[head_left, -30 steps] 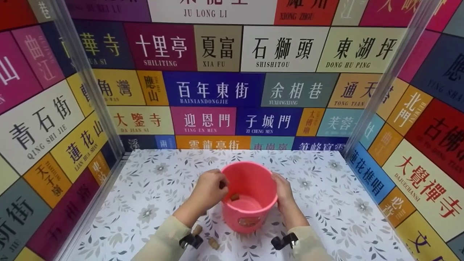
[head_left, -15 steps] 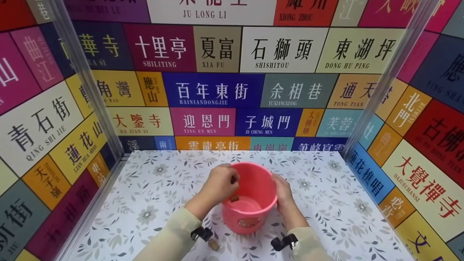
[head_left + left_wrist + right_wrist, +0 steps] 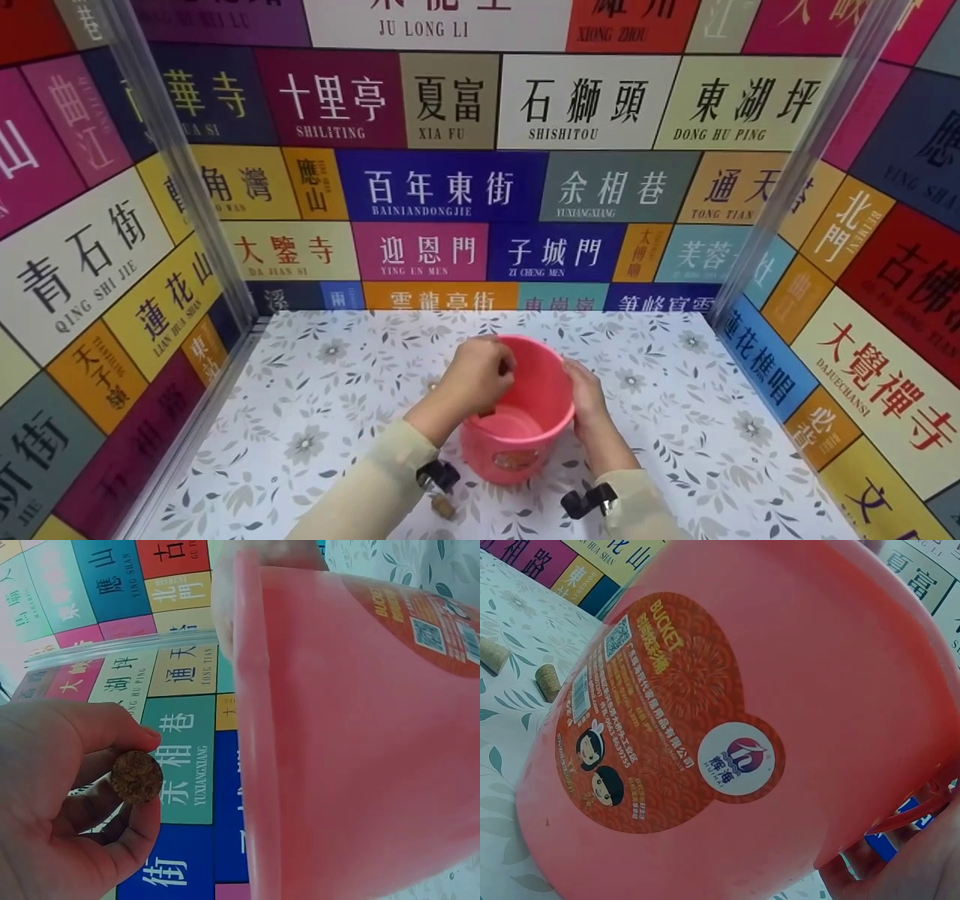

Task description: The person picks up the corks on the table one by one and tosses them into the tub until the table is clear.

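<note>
A pink plastic bucket (image 3: 517, 442) stands on the patterned tabletop, its mouth tilted toward the head camera. My left hand (image 3: 476, 375) is over the left part of its mouth. Between thumb and fingers it pinches a cork (image 3: 137, 777), seen end-on in the left wrist view. Inside the bucket, a brown cork (image 3: 487, 411) shows partly below the left hand. My right hand (image 3: 589, 397) grips the bucket's right side near the rim; in the right wrist view its fingers are by the red handle (image 3: 922, 802) and partly hidden.
One loose cork (image 3: 442, 506) lies on the table left of the bucket, partly behind the left wrist's black strap. The right wrist view shows two corks there, a pale cork (image 3: 493, 656) and a darker cork (image 3: 547, 682). Walls with coloured sign panels (image 3: 442, 187) enclose the table.
My left hand has moved right, from the bucket's left rim to over its mouth. Its forearm now hides one of the table corks in the head view. Right hand and bucket have stayed in place.
</note>
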Motion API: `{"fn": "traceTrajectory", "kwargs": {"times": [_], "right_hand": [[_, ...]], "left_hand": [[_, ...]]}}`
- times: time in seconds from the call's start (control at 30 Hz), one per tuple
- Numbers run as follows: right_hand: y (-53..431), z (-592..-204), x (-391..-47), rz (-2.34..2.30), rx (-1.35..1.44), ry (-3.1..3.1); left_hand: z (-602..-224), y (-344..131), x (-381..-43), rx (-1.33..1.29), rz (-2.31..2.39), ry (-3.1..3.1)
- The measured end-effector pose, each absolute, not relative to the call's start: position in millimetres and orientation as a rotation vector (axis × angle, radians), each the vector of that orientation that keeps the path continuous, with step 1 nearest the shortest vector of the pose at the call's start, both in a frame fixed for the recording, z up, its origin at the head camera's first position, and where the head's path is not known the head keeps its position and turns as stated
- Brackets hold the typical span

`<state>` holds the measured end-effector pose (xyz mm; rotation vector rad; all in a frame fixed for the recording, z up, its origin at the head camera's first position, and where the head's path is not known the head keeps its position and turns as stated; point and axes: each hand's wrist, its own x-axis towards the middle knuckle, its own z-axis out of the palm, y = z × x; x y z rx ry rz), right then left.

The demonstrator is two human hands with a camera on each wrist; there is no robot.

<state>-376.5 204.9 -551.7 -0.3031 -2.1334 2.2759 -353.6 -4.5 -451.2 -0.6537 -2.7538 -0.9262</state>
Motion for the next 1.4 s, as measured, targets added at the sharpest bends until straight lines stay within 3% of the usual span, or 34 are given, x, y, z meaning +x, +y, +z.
{"fn": "traceTrajectory", "kwargs": {"times": [1.4], "right_hand": [[205.3, -551.0, -379.1, 2.282, -0.298, -2.149]], "left_hand": [[-462.3, 21.8, -377.7, -0.589, -1.106, -2.902]]}}
